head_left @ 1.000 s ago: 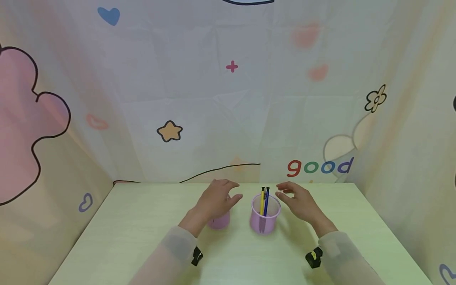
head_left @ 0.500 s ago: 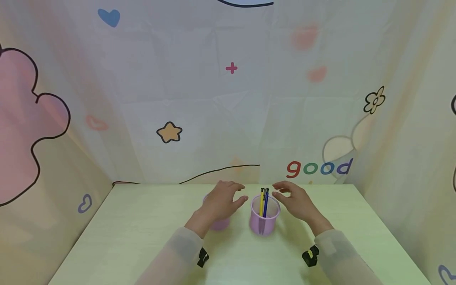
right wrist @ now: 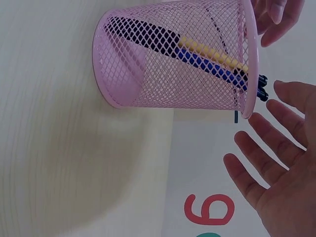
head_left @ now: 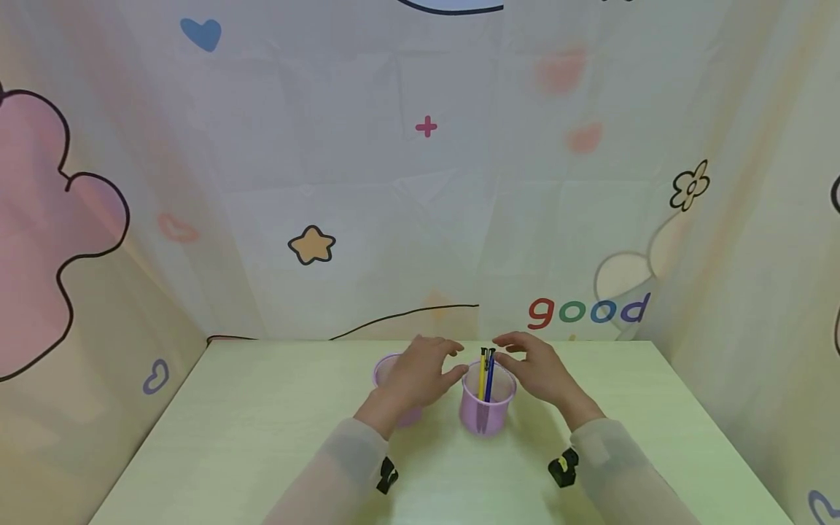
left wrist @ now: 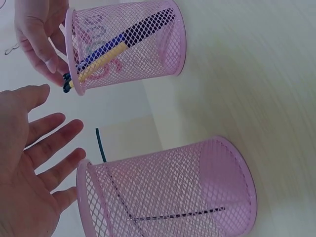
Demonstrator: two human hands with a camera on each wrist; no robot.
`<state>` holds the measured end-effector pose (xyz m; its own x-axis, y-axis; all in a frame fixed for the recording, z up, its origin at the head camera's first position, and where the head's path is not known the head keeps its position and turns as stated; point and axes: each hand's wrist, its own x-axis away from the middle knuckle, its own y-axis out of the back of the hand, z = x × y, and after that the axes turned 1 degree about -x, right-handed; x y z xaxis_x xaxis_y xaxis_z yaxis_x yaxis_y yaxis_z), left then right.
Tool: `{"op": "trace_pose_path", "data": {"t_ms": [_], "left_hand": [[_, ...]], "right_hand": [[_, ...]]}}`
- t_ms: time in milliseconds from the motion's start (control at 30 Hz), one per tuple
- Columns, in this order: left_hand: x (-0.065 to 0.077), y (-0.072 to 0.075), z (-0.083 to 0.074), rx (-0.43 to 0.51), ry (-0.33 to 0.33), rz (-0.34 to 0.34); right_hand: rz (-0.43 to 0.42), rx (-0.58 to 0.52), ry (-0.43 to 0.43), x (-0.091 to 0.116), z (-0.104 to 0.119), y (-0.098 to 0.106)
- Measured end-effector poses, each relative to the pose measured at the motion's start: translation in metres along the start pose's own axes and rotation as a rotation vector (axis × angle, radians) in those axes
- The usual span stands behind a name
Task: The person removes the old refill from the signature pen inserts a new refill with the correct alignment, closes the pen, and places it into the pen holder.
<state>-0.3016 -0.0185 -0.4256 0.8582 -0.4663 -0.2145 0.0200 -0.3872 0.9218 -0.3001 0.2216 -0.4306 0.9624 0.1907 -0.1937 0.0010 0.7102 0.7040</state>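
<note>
Pens [head_left: 491, 375] (in a pink cup [head_left: 483, 418]) lean beside the right hand [head_left: 539, 370]

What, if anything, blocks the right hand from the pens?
Nothing visible up top: the yellow pen and blue pen poke above the rim of their pink mesh cup, near the right hand. Lower down, the cup's wall surrounds them.

The pen cup [head_left: 491, 418] and the second cup [left wrist: 217, 180] near me look like pink-coated metal: rough open mesh, with smooth, faintly glossy rims. The yellow pen [head_left: 482, 375] and blue pen [head_left: 490, 378] look like smooth plastic. My sleeves [head_left: 331, 470] are thin matt cloth. The tabletop [head_left: 275, 408] shows smooth, pale wood grain; the backdrop [head_left: 367, 160] is creased, matt, cloth-like sheeting.
</note>
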Motion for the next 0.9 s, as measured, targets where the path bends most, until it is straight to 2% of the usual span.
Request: {"op": "trace_pose_path", "data": {"t_ms": [433, 600, 900], "left_hand": [[-0.008, -0.009, -0.009, 0.040, 0.050, 0.010], [-0.012, -0.013, -0.011, 0.038, 0.071, 0.030], [-0.016, -0.018, -0.016, 0.047, 0.054, 0.020]], "right_hand": [[-0.001, 0.006, -0.015, -0.006, 0.005, -0.005], [0.005, 0.006, 0.005, -0.009, 0.007, -0.006], [0.023, 0.007, -0.014, -0.014, 0.013, -0.011]]}}
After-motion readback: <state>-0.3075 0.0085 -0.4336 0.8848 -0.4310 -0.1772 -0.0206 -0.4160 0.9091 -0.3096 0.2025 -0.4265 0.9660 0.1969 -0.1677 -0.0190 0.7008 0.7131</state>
